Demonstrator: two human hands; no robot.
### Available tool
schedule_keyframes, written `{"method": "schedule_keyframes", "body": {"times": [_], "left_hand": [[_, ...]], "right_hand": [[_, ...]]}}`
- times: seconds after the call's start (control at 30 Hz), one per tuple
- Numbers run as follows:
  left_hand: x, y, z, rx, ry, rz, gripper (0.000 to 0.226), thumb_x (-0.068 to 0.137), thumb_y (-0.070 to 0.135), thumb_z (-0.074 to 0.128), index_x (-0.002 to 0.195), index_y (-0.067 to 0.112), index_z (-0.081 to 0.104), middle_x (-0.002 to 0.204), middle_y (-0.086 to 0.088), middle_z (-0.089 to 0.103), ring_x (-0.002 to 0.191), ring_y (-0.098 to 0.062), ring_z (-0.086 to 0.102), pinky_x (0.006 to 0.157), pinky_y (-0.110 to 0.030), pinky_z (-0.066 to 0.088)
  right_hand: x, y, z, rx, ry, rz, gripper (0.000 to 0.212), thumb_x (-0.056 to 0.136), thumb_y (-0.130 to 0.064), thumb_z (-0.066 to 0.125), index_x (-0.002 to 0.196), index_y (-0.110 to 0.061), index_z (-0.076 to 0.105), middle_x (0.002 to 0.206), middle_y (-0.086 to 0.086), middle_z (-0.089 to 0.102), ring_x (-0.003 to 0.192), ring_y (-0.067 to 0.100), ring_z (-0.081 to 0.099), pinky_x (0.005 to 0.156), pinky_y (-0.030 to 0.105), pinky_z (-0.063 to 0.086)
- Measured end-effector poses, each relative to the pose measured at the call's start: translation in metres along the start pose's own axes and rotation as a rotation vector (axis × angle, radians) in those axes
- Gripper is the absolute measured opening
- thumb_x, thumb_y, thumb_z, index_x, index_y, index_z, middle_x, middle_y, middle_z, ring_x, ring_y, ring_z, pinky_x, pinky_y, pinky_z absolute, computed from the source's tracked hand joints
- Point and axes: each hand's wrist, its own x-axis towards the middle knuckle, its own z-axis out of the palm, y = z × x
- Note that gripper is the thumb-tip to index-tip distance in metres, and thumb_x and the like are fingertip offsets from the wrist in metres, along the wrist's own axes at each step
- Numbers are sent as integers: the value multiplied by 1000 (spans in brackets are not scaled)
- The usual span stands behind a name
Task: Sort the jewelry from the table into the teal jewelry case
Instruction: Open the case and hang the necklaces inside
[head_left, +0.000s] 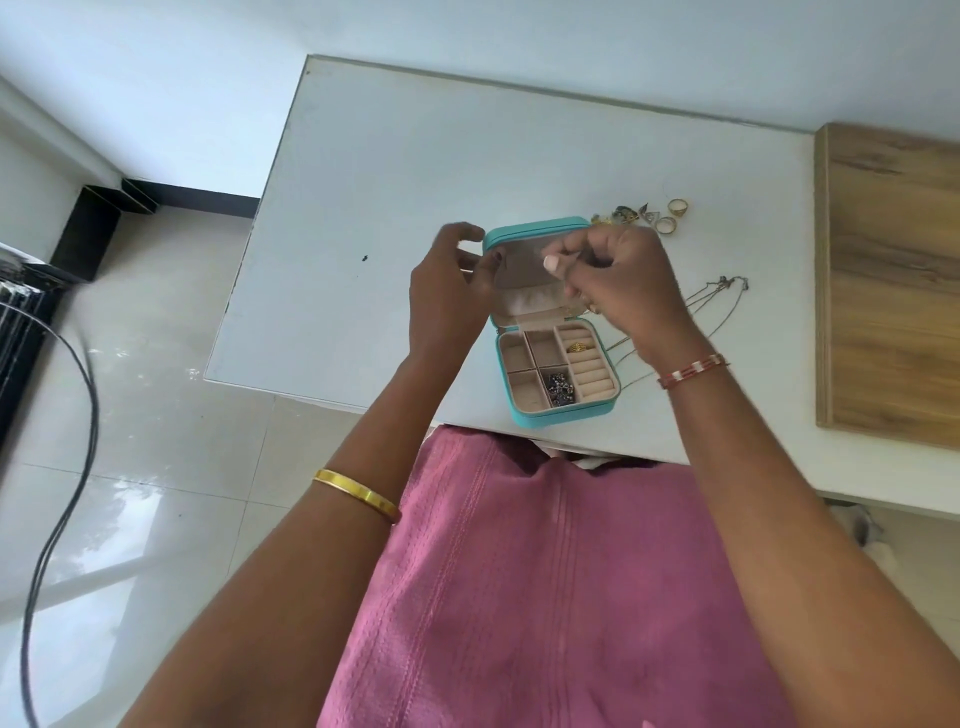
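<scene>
The teal jewelry case stands open near the front edge of the white table, its lid upright. A gold ring sits in the ring rolls and dark beaded jewelry fills one square compartment. My left hand grips the lid's left edge. My right hand is in front of the lid, its fingers pinching something thin that I cannot make out. Thin chain necklaces trail on the table from under my right hand. Gold rings and small pieces lie behind the case.
A wooden board lies at the table's right. Tiled floor with a black cable is to the left. A small dark speck sits on the table left of the case.
</scene>
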Motion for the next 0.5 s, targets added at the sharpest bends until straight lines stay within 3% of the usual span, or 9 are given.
{"method": "schedule_keyframes", "body": {"times": [0.1, 0.23, 0.4, 0.5], "left_hand": [[-1, -2, -1, -17, -6, -14, 19, 90, 24, 60, 98, 18, 43, 70, 12, 54, 61, 2, 53, 53, -6, 37], [1, 0, -2, -27, -30, -28, 20, 90, 23, 60, 95, 18, 41, 71, 10, 54, 63, -1, 53, 52, -7, 37], [-2, 3, 3, -52, -4, -16, 24, 91, 15, 57, 91, 14, 33, 73, 9, 52, 60, -9, 54, 52, -9, 36], [-5, 2, 6, -71, 33, 25, 31, 89, 6, 54, 77, 24, 32, 76, 7, 49, 55, -20, 47, 53, -22, 37]], "right_hand": [[-4, -18, -21, 10, -215, 49, 14, 86, -2, 58, 95, -7, 67, 62, 1, 59, 46, 0, 49, 48, 14, 41], [-9, -44, -48, -45, -431, -4, 24, 84, 10, 51, 98, -5, 64, 74, 7, 66, 54, 10, 52, 52, 17, 46], [-6, -60, -62, -50, -508, -57, 20, 84, 8, 54, 92, -8, 64, 80, 10, 70, 55, 18, 56, 52, 23, 48], [-4, -60, -60, 13, -519, -37, 18, 85, 6, 54, 90, -9, 64, 77, 6, 71, 52, 17, 54, 51, 23, 47]]}}
